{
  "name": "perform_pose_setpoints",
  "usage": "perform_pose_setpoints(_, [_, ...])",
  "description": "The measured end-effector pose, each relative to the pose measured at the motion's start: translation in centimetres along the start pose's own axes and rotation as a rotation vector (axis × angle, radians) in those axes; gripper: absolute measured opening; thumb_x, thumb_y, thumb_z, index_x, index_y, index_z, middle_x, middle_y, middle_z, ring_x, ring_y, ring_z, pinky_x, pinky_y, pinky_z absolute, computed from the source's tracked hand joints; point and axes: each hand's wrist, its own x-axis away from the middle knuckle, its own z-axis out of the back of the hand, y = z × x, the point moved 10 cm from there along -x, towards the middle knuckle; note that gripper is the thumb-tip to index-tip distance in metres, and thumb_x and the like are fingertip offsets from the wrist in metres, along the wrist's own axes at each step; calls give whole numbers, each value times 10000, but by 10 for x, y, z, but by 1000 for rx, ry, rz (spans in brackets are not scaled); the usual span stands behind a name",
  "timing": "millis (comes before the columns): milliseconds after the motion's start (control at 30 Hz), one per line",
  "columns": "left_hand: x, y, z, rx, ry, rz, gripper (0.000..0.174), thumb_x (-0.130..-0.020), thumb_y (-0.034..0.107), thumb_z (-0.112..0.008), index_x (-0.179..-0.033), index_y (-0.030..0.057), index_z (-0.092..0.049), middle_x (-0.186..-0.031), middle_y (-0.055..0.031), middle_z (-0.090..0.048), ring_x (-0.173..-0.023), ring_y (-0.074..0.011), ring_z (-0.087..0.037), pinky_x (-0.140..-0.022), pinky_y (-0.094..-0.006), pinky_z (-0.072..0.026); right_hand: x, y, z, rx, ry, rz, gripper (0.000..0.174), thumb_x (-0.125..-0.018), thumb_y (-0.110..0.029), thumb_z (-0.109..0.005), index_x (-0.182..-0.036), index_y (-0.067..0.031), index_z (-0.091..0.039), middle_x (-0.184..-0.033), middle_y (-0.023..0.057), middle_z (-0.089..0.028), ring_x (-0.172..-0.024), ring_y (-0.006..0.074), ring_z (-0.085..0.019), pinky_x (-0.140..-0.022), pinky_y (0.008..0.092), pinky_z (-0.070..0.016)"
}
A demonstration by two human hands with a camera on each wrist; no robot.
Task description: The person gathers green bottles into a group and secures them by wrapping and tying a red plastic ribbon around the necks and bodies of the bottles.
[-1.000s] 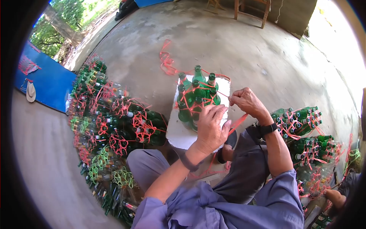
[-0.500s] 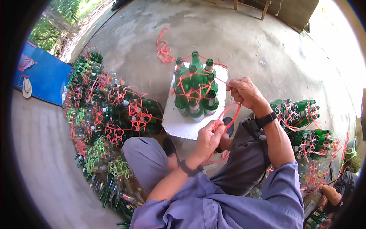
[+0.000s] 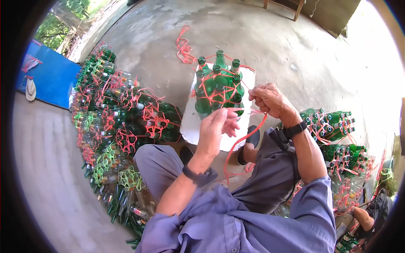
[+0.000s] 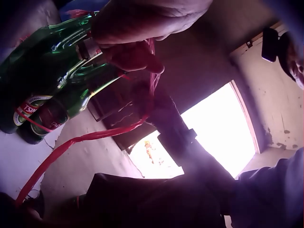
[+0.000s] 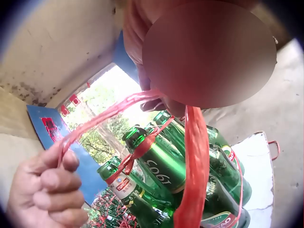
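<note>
Green bottles (image 3: 219,80) (image 4: 52,80) (image 5: 161,166), bound with red plastic twine, stand upright in a cluster on a white board (image 3: 190,130). Just in front of them, my left hand (image 3: 214,133) (image 4: 147,23) (image 5: 52,190) pinches a red strip (image 5: 104,116) between thumb and finger. My right hand (image 3: 273,101) (image 5: 204,52), right of the bottles, has its fingers curled round the twine. The strip spans both hands, and a long length (image 3: 240,141) (image 4: 95,135) hangs from the right hand down toward the legs.
Many bound bottles (image 3: 126,114) lie left on the floor, with more bundles (image 3: 329,126) at the right. A loose red twine tangle (image 3: 183,48) lies behind the board. A blue panel (image 3: 50,80) with a hat stands far left; another person's arm (image 3: 363,217) shows lower right.
My left hand has moved from the near bottles down to the strip, then up and left, drawing it across. The right hand keeps its grip with little movement.
</note>
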Motion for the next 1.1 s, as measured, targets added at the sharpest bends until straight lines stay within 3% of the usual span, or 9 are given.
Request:
perform_pose_setpoints(67, [-12, 6, -17, -15, -57, 37, 407, -1044, 336, -463, -1066, -40, -617, -882, -151, -686, -704, -185, -673, -579, -270, -530, -10, 12, 7, 50, -6, -7, 202, -908, -121, -611, -794, 45, -632, -530, -48, -382, -424, 45, -325, -394, 256, -249])
perform_pose_setpoints(133, [-28, 11, -31, -61, -73, 45, 421, -1051, 350, -434, -1097, -32, -604, -939, -152, -690, -724, -183, -677, -592, -264, -528, 24, -54, -34, 837, -47, 980, 140, -903, -89, -598, -853, 29, -655, -513, 3, -414, -408, 87, -384, -402, 270, -333])
perform_pose_setpoints(200, [-45, 20, -40, -38, -125, 25, 424, -1049, 359, -422, -1109, -23, -597, -964, -153, -693, -745, -183, -684, -605, -268, -528, 33, -56, -36, 1057, -41, 1047, 131, -912, -79, -564, -882, 3, -662, -523, 44, -452, -429, 118, -452, -434, 282, -410])
perform_pose_setpoints(333, [-72, 33, -48, -12, -148, 49, 415, -1034, 357, -428, -1091, -18, -596, -957, -162, -693, -746, -200, -692, -591, -271, -533, 25, -56, -26, 738, -99, 716, 232, -959, -194, -560, -887, -2, -668, -518, 12, -437, -459, 122, -469, -433, 294, -402])
perform_pose_setpoints(400, [-85, 32, -46, -120, -135, 124, 403, -1033, 345, -422, -1067, -18, -593, -946, -166, -691, -735, -205, -691, -580, -276, -538, 4, -3, 6, 1, 49, -75, 343, -947, -321, -614, -848, 0, -683, -521, -16, -443, -447, 98, -431, -439, 279, -352])
perform_pose_setpoints(500, [-102, 25, -40, -125, -154, 166, 331, -1030, 283, -438, -1050, -17, -578, -924, -170, -682, -738, -211, -691, -611, -297, -563, 10, -28, -7, 500, 68, 143, 447, -927, -420, -637, -792, 3, -691, -508, -27, -447, -447, 75, -405, -454, 274, -319])
perform_pose_setpoints(700, [-108, 34, -22, -72, -120, 98, 234, -999, 200, -535, -1099, -12, -540, -998, -151, -668, -842, -196, -695, -681, -310, -590, 3, -21, -4, 414, 11, 202, 448, -967, -390, -603, -717, -17, -614, -506, -35, -421, -437, 51, -372, -414, 257, -281])
perform_pose_setpoints(933, [-38, 86, -3, -1039, 217, -681, 302, -877, 231, -693, -1054, -8, -642, -1001, -136, -676, -925, -239, -644, -851, -350, -490, -2, -8, 7, 50, 2, 104, 442, -995, -349, -555, -666, -55, -526, -512, -46, -407, -426, 47, -328, -404, 250, -260])
perform_pose_setpoints(1100, [5, 62, -13, -1318, 250, -881, 412, -833, 274, -711, -1122, -3, -615, -1177, -194, -616, -1204, -376, -509, -1064, -480, -357, 5, -18, 4, 256, 55, 192, 426, -980, -318, -549, -652, -47, -534, -501, -37, -421, -426, 51, -352, -403, 261, -282])
